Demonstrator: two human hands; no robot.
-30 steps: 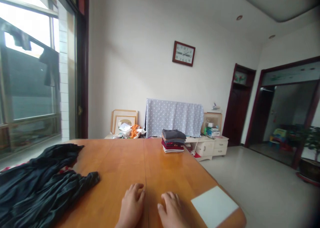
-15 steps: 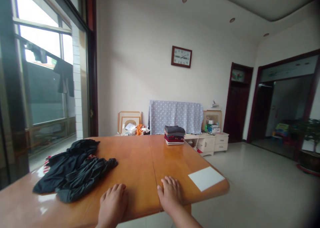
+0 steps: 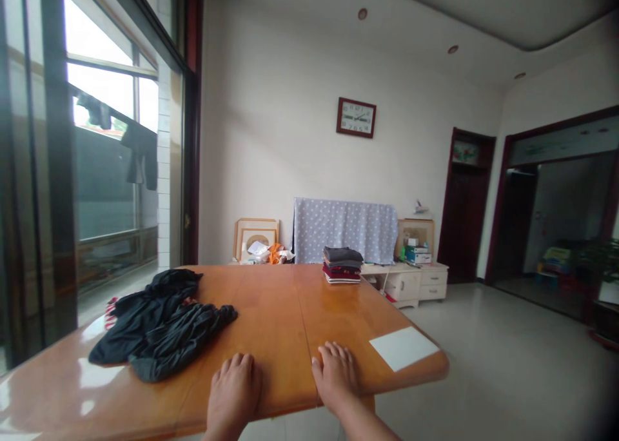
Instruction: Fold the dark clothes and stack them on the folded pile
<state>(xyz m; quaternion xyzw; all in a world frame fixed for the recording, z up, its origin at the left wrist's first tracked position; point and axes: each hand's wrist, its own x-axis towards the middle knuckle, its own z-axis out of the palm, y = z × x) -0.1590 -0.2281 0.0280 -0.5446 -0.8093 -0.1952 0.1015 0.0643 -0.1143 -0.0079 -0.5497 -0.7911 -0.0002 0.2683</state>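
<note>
Left hand (image 3: 235, 384) and right hand (image 3: 334, 371) are resting on table (image 3: 271, 325), loosely open, empty. Clothes (image 3: 167, 331) are lying crumpled at left; likely light, soft, floppy, edges probably offering best hold.

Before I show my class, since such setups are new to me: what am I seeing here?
No machine here: these are a person's bare left hand and right hand, palms down at the near edge of a polished wooden table. One camera on that person's head takes every picture, looking forward and down. Crumpled dark clothes lie on the left, with red-and-white striped cloth peeking out; folded clothes stand stacked at the far side; a pale rectangular sheet lies near the right corner. Neither hand visibly holds anything.
</note>
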